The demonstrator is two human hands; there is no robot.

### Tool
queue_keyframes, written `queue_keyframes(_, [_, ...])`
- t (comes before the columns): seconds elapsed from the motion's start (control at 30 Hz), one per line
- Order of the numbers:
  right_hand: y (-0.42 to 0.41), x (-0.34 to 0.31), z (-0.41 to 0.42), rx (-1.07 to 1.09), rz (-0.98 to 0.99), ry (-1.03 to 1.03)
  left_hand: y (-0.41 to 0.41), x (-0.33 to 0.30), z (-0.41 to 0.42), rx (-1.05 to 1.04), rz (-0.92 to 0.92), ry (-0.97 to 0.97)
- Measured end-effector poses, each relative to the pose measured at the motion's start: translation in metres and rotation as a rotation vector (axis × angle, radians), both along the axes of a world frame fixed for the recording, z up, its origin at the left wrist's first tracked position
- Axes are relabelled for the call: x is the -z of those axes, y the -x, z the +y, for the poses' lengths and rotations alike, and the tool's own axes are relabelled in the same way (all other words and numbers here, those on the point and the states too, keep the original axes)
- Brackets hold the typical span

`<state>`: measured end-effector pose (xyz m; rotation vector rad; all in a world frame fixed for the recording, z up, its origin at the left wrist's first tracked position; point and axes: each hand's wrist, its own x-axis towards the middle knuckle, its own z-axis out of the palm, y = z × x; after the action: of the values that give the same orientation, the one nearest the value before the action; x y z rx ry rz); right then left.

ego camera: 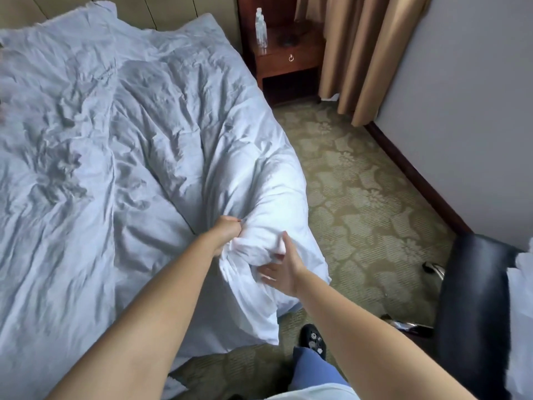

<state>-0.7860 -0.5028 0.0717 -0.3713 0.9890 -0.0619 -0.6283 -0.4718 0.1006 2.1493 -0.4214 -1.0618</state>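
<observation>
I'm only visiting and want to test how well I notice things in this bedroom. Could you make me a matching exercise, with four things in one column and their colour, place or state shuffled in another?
Things
1. duvet
2. water bottle
3. chair
4. curtain

Descriptions
A. black, at the right edge of the view
B. white, one corner bunched in the left hand
C. tan, hanging by the wall
D. clear, upright on the nightstand

Pairs: 1-B, 2-D, 3-A, 4-C
</observation>
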Motion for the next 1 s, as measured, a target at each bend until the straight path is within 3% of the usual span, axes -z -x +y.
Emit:
queue_keyframes(0.07, [-0.012, -0.009, -0.008, 0.321, -0.099, -0.109, 0.001, -0.01, 0.001, 0.003, 0.043, -0.005])
queue_keyframes(0.13, [-0.029, -0.019, -0.02, 0.533, -0.062, -0.168, 0.002, -0.013, 0.008, -0.028, 0.134, 0.006])
queue_keyframes(0.2, [-0.045, -0.031, -0.03, 0.603, 0.113, -0.104, 0.0, -0.017, 0.016, -0.09, 0.249, 0.016])
queue_keyframes(0.27, [-0.059, -0.052, -0.039, 0.623, 0.218, 0.144, -0.004, -0.023, 0.029, -0.112, 0.333, 0.005])
queue_keyframes(0.37, [-0.087, -0.092, -0.035, 0.297, 0.15, 0.848, -0.018, -0.041, 0.06, 0.026, 0.356, -0.121])
queue_keyframes(0.43, [-0.1, -0.112, -0.014, -0.037, 0.035, 1.159, -0.038, -0.049, 0.084, 0.066, 0.316, -0.175])
queue_keyframes(0.5, [-0.104, -0.109, 0.016, -0.313, 0.027, 1.368, -0.063, -0.057, 0.104, -0.139, 0.213, -0.007])
queue_keyframes(0.57, [-0.103, -0.096, 0.052, -0.513, 0.041, 1.478, -0.086, -0.067, 0.121, -0.419, 0.236, 0.228])
queue_keyframes(0.63, [-0.104, -0.085, 0.089, -0.678, 0.056, 1.532, -0.101, -0.079, 0.133, -0.484, 0.36, 0.382])
queue_keyframes(0.7, [-0.108, -0.079, 0.121, -0.845, 0.067, 1.569, -0.106, -0.093, 0.142, -0.393, 0.417, 0.434])
queue_keyframes(0.77, [-0.113, -0.081, 0.149, -0.99, 0.059, 1.584, -0.113, -0.099, 0.146, -0.27, 0.259, 0.367])
queue_keyframes(0.83, [-0.118, -0.084, 0.169, -1.126, 0.074, 1.615, -0.122, -0.095, 0.16, -0.178, -0.007, 0.155])
queue_keyframes(0.9, [-0.123, -0.082, 0.185, -1.182, 0.071, 1.571, -0.133, -0.088, 0.177, -0.206, -0.174, 0.105])
queue_keyframes(1.0, [-0.13, -0.079, 0.207, -0.89, -0.039, 1.149, -0.141, -0.091, 0.205, -0.271, -0.311, 0.093])
